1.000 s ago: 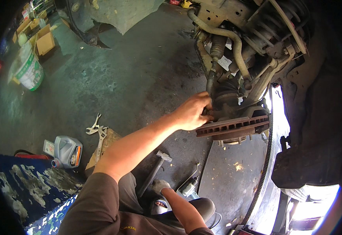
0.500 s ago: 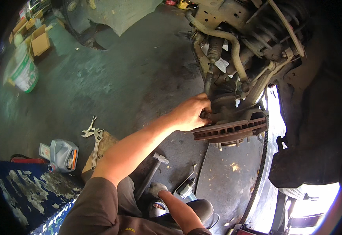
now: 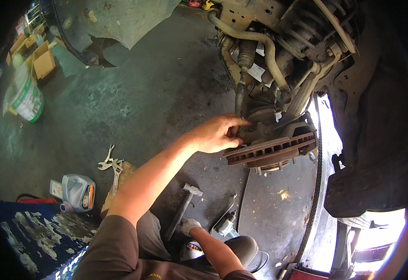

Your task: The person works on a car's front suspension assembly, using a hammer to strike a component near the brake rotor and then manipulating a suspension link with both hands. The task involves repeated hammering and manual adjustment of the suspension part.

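Note:
My bare left hand (image 3: 218, 134) reaches to the inner side of a rusty brake disc (image 3: 269, 151), beside the end of the tie rod (image 3: 241, 91). Its index finger stretches over the joint and the thumb sits lower, with a gap between them. What the other fingers touch is hidden. My right hand (image 3: 187, 227), in a pale glove, is low by my knee, next to a hammer (image 3: 184, 210) lying on the floor. Its fingers are too small and turned away to make out.
An air-powered wrench (image 3: 226, 225) lies near my knee. Locking pliers (image 3: 106, 157) and an adjustable wrench (image 3: 116, 173) lie left of my arm, beyond a grey oil jug (image 3: 78, 192). Overhead are a stabilizer bar (image 3: 264, 39) and coil spring (image 3: 306, 35). A white bucket (image 3: 28, 100) stands far left.
My left hand has drawn back slightly from the joint and its index finger has straightened out. The view has shifted a little. My right hand stays by the hammer.

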The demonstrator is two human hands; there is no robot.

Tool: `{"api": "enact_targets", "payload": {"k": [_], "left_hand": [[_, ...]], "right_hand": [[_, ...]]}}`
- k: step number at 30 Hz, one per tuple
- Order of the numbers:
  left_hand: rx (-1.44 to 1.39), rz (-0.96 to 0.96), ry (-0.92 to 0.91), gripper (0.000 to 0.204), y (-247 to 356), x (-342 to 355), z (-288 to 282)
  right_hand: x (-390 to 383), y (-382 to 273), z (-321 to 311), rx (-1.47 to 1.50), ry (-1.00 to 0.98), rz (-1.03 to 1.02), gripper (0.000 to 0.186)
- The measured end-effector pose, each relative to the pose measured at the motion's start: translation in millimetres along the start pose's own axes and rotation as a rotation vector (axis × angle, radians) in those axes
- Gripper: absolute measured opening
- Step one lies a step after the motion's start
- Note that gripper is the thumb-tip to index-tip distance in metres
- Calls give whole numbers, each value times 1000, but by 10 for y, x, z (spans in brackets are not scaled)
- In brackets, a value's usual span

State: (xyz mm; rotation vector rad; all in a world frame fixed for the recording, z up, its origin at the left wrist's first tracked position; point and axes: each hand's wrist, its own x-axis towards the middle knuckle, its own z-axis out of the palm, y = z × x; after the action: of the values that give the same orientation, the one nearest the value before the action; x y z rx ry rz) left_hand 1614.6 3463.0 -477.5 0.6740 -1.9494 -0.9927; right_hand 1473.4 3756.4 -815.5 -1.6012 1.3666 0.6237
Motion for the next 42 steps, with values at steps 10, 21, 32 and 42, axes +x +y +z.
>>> {"api": "enact_targets", "payload": {"k": [10, 21, 32, 42], "left_hand": [[99, -54, 143, 33, 26, 25, 100], [110, -79, 110, 45, 16, 33, 76], [59, -105, 88, 34, 7, 29, 73], [38, -60, -21, 32, 20, 28, -10]], "right_hand": [[-64, -17, -65, 9, 1, -1, 57], [-2, -9, -42, -10, -23, 12, 56], [47, 30, 17, 20, -6, 17, 58], [-28, -37, -60, -11, -12, 0, 60]]}}
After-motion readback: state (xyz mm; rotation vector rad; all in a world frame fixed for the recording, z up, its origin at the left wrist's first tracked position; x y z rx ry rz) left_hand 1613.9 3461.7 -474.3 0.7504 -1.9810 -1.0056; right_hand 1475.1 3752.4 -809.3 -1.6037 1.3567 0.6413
